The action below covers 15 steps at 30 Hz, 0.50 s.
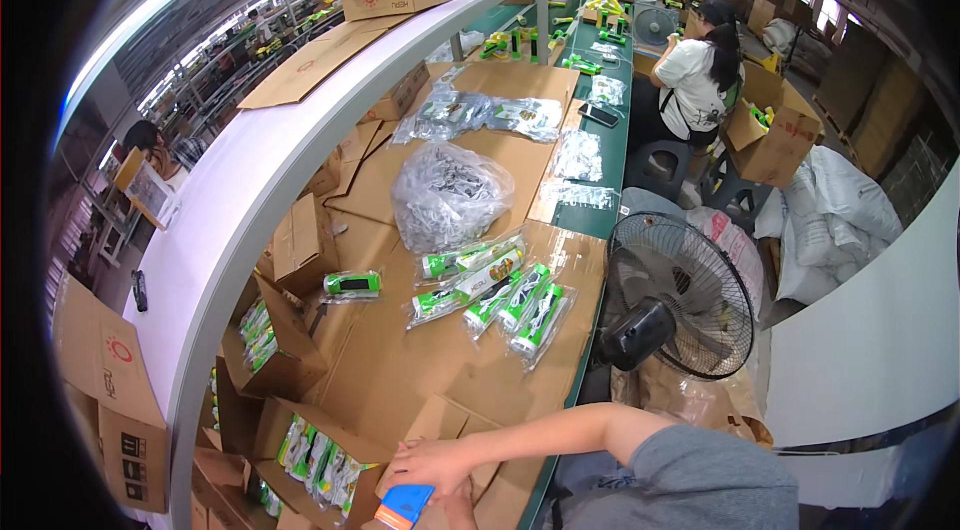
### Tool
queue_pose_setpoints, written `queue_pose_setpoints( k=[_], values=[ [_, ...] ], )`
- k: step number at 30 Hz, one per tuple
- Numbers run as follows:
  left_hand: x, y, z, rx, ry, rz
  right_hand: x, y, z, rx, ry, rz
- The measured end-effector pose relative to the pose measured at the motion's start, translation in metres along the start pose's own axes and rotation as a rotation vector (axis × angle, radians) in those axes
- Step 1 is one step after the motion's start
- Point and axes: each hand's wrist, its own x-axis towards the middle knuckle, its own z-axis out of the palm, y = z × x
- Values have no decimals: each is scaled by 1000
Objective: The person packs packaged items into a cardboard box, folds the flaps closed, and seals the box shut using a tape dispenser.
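At the bottom of the head view, my right hand (430,464) reaches in from the right, its fingers bent over the upper edge of a blue, orange and white object (407,504). The hand seems closed on it; its exact kind is not clear. Just below, only a small part of my left hand or wrist (460,507) shows, with its fingers hidden. Both are by the brown cardboard flaps (445,420) on the bench. Left of my right hand stands an open carton (262,433) packed with bagged green-and-white items (318,460).
Several bagged green-and-white cylinders (495,300) lie ahead on cardboard, beside a big clear bag of grey parts (450,195). A black fan (680,295) stands at the right bench edge. A white shelf (245,195) curves along the left. Another person (695,75) sits farther along.
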Motion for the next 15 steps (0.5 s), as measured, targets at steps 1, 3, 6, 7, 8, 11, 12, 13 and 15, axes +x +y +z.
queue_pose_setpoints(
  k=[1, 3, 6, 7, 8, 11, 12, 13, 15],
  values=[
    [-3, -2, -1, 11, -1, -13, -2, -2, -1, 0, -3, -2],
    [-11, -4, -3, 34, -2, -43, -8, -6, -2, 4, -11, -5],
    [-23, -11, -7, 74, -1, -107, -14, -17, -1, 49, -85, 31],
    [-27, -15, -9, 90, -1, -132, -15, -23, -1, 27, -56, -34],
    [-31, -18, -10, 105, -4, -152, -16, -25, -1, 4, -23, -95],
    [-41, -23, -14, 151, -9, -216, -13, -20, 10, -21, 76, -150],
    [-43, -24, -15, 166, -10, -236, -9, -18, 12, -14, 72, -153],
    [-44, -24, -17, 181, -11, -255, -4, -14, 14, -4, 35, -133],
    [-49, -29, -21, 215, -8, -300, 3, -13, 15, 14, -7, -124]
  ],
)
